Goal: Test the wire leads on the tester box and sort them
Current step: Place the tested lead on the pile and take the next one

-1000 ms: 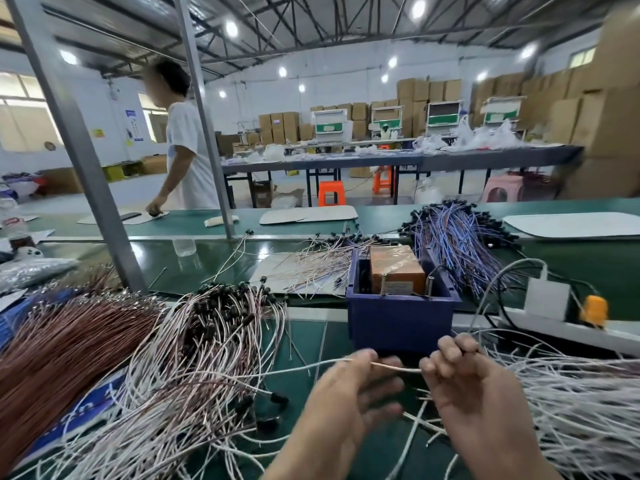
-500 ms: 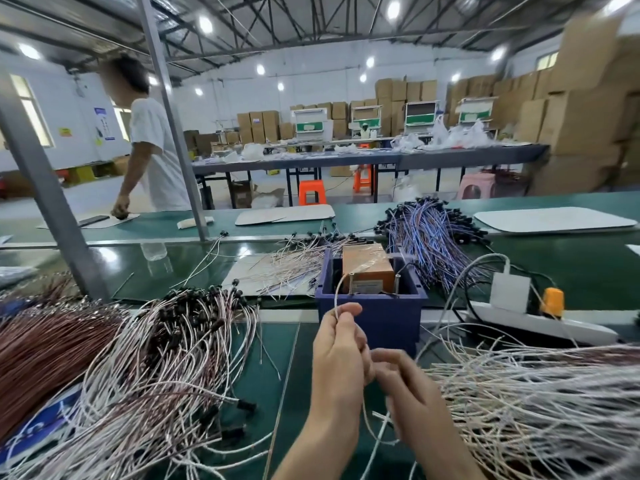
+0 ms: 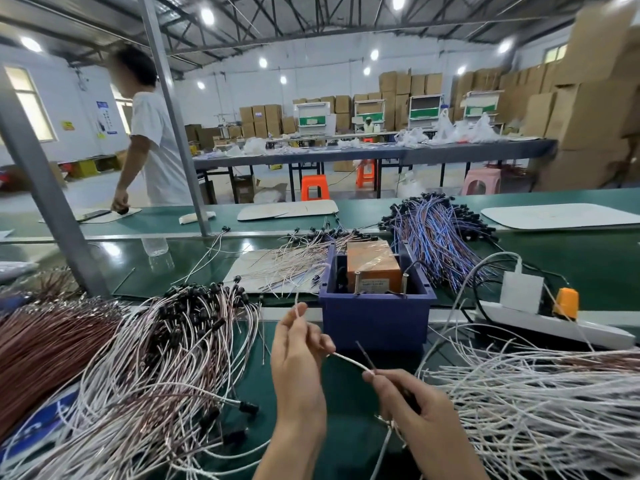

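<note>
Holding one white wire lead (image 3: 349, 361) stretched between them, both hands sit in the lower middle of the head view. The left hand (image 3: 298, 358) pinches one end, whose tip pokes up above its fingers, and the right hand (image 3: 419, 414) pinches the other end at its fingertips. The lead hangs just in front of the blue bin (image 3: 375, 323) carrying the orange tester box (image 3: 372, 265), apart from its metal posts. The likely trouble is a slip: so thin a lead could slide from either pinch, miss the posts, or snag in the white pile (image 3: 540, 410) at lower right or the black-tipped pile (image 3: 166, 341) at lower left, landing unsorted on the green surface (image 3: 346, 438).
</note>
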Demonstrator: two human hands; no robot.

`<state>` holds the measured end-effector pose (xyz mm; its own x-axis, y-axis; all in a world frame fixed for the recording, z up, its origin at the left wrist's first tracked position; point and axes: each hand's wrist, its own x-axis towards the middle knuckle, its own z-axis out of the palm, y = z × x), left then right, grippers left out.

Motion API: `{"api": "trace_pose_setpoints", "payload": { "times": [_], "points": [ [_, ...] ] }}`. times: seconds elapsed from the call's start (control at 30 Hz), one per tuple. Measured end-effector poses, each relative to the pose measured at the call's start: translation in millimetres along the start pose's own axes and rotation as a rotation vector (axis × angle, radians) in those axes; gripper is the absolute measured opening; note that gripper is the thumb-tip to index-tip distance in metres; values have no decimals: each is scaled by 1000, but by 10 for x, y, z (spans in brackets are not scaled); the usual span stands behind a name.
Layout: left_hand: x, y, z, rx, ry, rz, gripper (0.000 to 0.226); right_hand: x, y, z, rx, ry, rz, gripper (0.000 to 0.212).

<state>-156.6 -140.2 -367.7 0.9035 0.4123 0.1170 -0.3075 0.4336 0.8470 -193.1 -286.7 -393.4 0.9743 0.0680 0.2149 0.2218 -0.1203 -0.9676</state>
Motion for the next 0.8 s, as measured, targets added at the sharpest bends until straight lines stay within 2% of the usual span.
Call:
{"api": "trace_pose_setpoints", "payload": {
  "times": [0.17, 0.33, 0.43, 0.6, 0.67, 0.8],
  "points": [
    [138, -49, -186, 69, 124, -22, 24, 76, 30, -162, -14, 243, -18, 21],
    [71, -224, -83, 212, 21, 49, 31, 267, 12, -178, 74, 404, -25, 19],
    [-4, -335, 30, 304, -2, 150, 27, 408, 44, -109, 66, 460, -54, 16],
    [-49, -487, 157, 379, 87, 271, 21, 525, 162, 46, 60, 578, -97, 0],
    [-23, -505, 187, 407, 113, 297, 15, 537, 184, 78, 38, 593, -113, 2],
    [44, -562, 211, 465, 107, 333, 18, 531, 199, 97, 47, 612, -119, 2]
  ]
}}
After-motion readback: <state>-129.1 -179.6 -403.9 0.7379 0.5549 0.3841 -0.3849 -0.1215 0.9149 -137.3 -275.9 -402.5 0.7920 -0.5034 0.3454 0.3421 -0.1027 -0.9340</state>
